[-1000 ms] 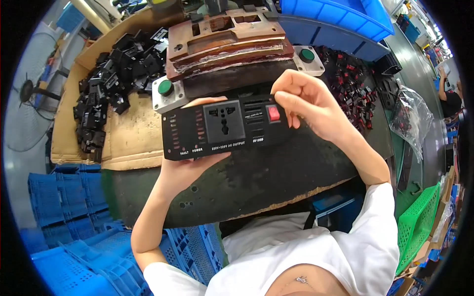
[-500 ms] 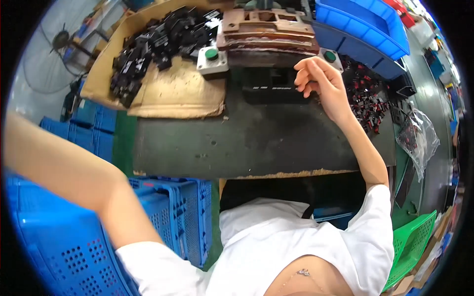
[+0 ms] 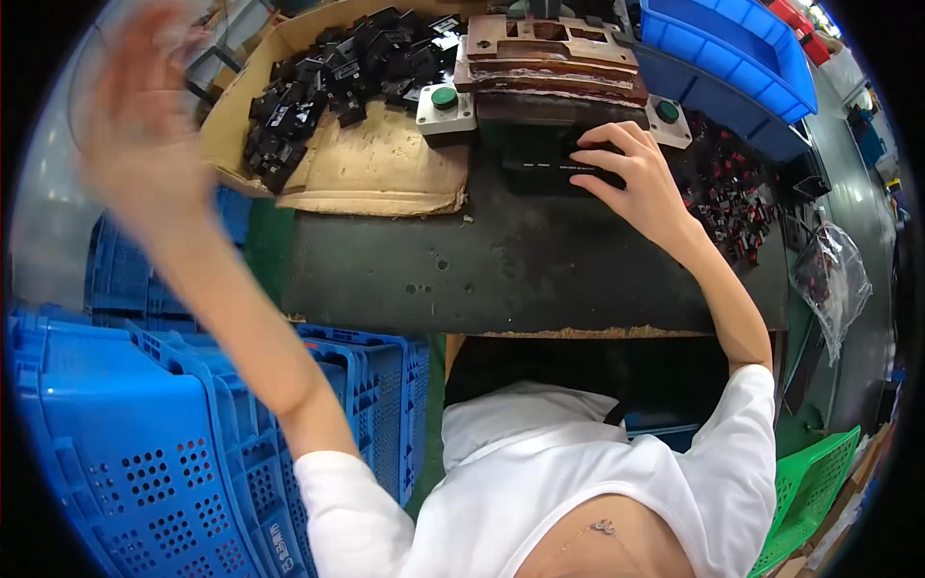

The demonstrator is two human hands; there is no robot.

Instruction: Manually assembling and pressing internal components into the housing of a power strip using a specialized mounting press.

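Observation:
My left hand is raised at the far left, beyond the stacked blue crates, and badly smeared by motion; its fingers cannot be made out. On the dark worktable, my right hand reaches over the right end of a glossy black plastic part with small white markings. Its thumb and fingers are spread apart, with the tips at the part; whether they press on it is unclear. Directly behind the part stands a brown layered fixture with cut-outs on top. A green push button and another green button flank it.
A cardboard box heaped with black plastic parts stands at the back left, its flap on the table. Small red-and-black pieces lie at the right. Blue bins, a clear bag and a green basket are further right.
My left arm has swung upward, bringing the blurred hand into view at upper left. My right hand has come down to the black part, its curled fingers spreading. The view has shifted slightly.

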